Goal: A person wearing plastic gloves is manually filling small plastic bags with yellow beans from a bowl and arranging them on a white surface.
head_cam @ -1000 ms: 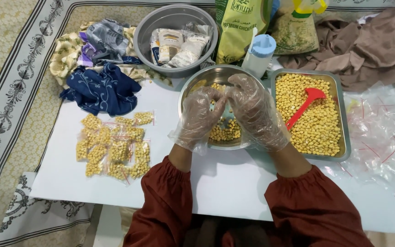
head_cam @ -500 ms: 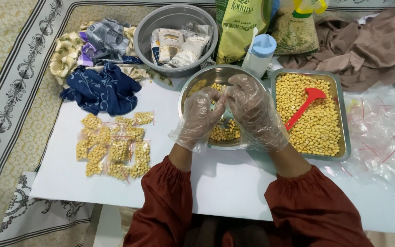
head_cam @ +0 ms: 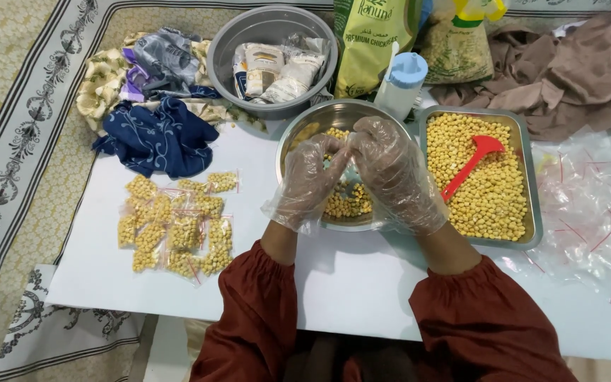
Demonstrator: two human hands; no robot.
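Both my hands wear thin clear plastic gloves and meet over a round steel bowl (head_cam: 298, 134) that holds yellow chickpeas. My left hand (head_cam: 312, 177) and my right hand (head_cam: 394, 170) touch at the fingertips, pinching something small and clear between them; what it is I cannot tell. To the right of the bowl stands a rectangular steel tray (head_cam: 528, 205) full of chickpeas with a red scoop (head_cam: 469, 164) lying on them. On the left of the white table (head_cam: 362, 283) lies a pile of small clear bags filled with chickpeas (head_cam: 175, 223).
Behind the bowl stand a grey basin (head_cam: 224, 64) with packets, a green bag (head_cam: 373, 42), and a white bottle with a blue cap (head_cam: 401, 81). Blue and patterned cloths (head_cam: 153, 138) lie at the back left, brown cloth (head_cam: 567, 71) at the back right. Empty clear bags (head_cam: 592, 212) cover the right side.
My hands have stayed over the bowl, with only small finger movements at the fingertips. Nothing else on the table has moved.
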